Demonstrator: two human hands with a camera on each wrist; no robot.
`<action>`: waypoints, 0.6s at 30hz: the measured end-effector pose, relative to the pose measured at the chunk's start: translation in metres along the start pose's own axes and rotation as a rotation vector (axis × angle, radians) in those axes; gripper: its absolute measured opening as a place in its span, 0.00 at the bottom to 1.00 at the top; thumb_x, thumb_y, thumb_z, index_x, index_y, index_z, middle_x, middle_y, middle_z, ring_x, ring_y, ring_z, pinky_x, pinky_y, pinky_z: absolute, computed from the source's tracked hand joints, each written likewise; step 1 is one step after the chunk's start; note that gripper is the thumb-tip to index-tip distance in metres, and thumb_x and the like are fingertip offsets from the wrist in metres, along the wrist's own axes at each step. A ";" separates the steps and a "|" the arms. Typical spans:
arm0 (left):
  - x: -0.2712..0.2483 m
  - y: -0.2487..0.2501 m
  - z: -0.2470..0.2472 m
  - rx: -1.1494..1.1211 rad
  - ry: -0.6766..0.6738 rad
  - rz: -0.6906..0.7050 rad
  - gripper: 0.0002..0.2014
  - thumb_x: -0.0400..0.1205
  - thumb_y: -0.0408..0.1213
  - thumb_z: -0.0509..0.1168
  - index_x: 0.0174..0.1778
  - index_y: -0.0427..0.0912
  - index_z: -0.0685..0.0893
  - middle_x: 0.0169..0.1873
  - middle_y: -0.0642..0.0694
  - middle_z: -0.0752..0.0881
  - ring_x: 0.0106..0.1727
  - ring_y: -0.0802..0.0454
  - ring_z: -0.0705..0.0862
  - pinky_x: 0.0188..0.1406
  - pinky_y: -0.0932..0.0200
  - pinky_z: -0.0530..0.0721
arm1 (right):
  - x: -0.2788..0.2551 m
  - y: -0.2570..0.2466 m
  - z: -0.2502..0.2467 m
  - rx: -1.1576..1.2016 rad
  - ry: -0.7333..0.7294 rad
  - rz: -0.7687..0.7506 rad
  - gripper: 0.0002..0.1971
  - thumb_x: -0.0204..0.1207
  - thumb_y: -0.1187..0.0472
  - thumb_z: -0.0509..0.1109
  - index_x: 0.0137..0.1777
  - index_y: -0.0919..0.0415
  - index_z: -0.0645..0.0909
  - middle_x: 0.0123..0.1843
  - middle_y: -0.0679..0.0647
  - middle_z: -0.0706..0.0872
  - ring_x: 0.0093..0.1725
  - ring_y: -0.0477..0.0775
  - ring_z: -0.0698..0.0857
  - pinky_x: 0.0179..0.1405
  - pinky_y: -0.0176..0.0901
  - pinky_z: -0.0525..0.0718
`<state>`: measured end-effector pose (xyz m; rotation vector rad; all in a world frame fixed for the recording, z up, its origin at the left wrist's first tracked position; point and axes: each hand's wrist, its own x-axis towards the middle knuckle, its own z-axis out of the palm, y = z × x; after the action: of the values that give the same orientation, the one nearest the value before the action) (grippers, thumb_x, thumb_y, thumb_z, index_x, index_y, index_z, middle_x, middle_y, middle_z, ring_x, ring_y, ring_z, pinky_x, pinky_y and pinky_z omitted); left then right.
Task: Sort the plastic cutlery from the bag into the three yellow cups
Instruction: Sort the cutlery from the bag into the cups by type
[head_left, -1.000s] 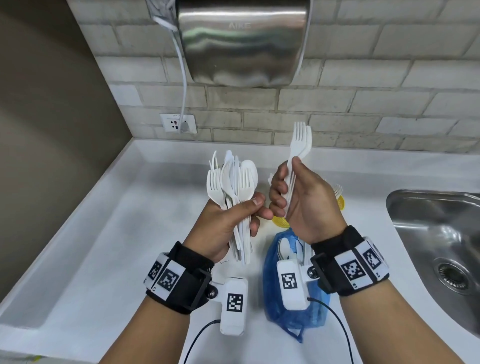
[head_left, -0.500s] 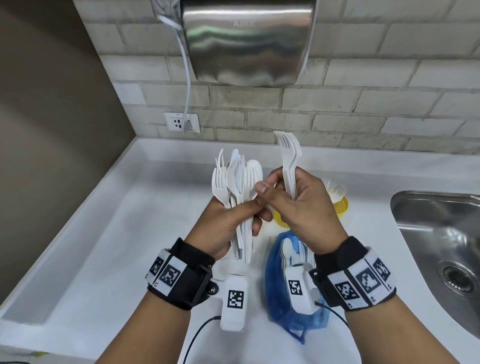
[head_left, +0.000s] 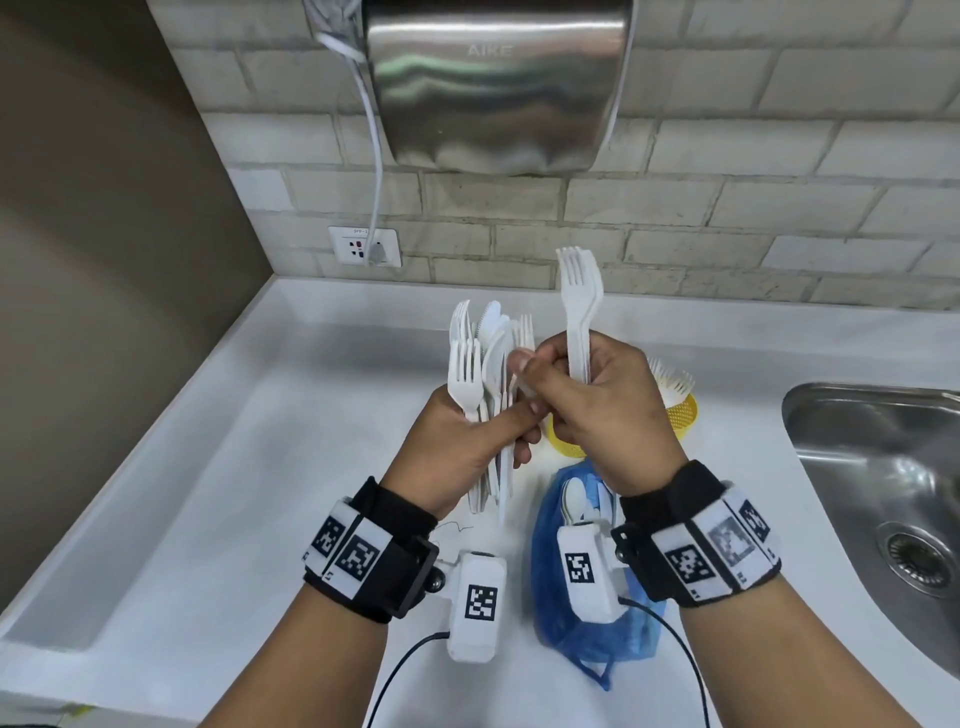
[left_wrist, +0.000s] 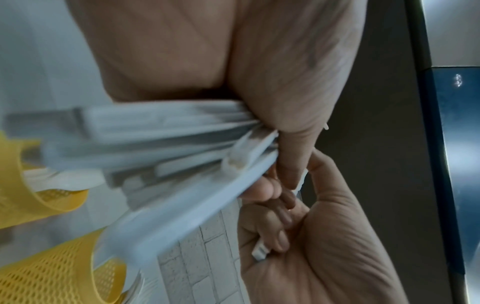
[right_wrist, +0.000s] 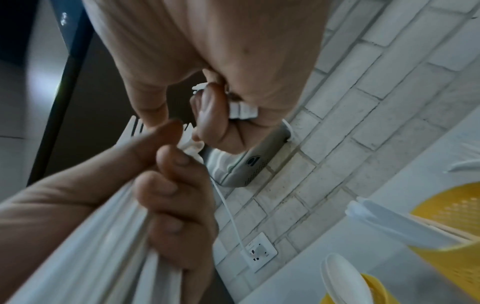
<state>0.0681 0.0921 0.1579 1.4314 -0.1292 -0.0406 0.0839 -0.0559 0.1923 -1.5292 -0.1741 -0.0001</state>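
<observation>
My left hand (head_left: 467, 431) grips a bundle of white plastic cutlery (head_left: 485, 358), forks, knives and spoons pointing up; the handles (left_wrist: 166, 139) fan out of the palm in the left wrist view. My right hand (head_left: 587, 395) holds a few white forks (head_left: 579, 296) upright, and its thumb and forefinger pinch at a piece at the bundle's top. A yellow mesh cup (head_left: 680, 410) with forks in it stands behind my right hand. Two yellow cups (right_wrist: 446, 216) (right_wrist: 369, 292) show in the right wrist view. The blue plastic bag (head_left: 587, 618) lies under my right wrist with cutlery inside.
A steel sink (head_left: 878, 499) is sunk into the white counter (head_left: 234, 493) at the right. A steel hand dryer (head_left: 493, 83) hangs on the brick wall, its cord running to a socket (head_left: 364, 247). A brown wall closes the left side.
My right hand, with its forks, has moved left to meet the bundle in my left hand, and its thumb and forefinger now pinch a piece there. The left hand has barely moved.
</observation>
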 end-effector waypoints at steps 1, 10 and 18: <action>-0.001 0.000 0.000 0.001 -0.007 0.004 0.03 0.84 0.31 0.72 0.44 0.39 0.89 0.30 0.37 0.83 0.29 0.42 0.79 0.34 0.50 0.80 | 0.002 0.001 0.000 0.027 0.019 0.019 0.14 0.81 0.64 0.76 0.44 0.77 0.78 0.22 0.53 0.76 0.14 0.50 0.72 0.17 0.33 0.69; -0.004 -0.004 -0.004 -0.010 0.018 0.012 0.03 0.83 0.32 0.72 0.46 0.36 0.88 0.33 0.38 0.85 0.31 0.42 0.80 0.38 0.50 0.81 | 0.018 0.008 -0.003 0.384 0.131 0.143 0.09 0.85 0.59 0.69 0.44 0.62 0.81 0.35 0.62 0.53 0.29 0.56 0.53 0.24 0.41 0.54; 0.003 -0.004 -0.003 -0.024 0.000 0.042 0.02 0.83 0.31 0.73 0.48 0.36 0.89 0.35 0.36 0.87 0.32 0.41 0.82 0.37 0.49 0.82 | 0.003 0.016 0.008 0.285 0.081 0.116 0.10 0.87 0.61 0.68 0.47 0.67 0.82 0.23 0.59 0.76 0.17 0.53 0.73 0.17 0.34 0.68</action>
<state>0.0714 0.0940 0.1541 1.4047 -0.1579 -0.0080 0.0872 -0.0467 0.1768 -1.2507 -0.0194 0.0528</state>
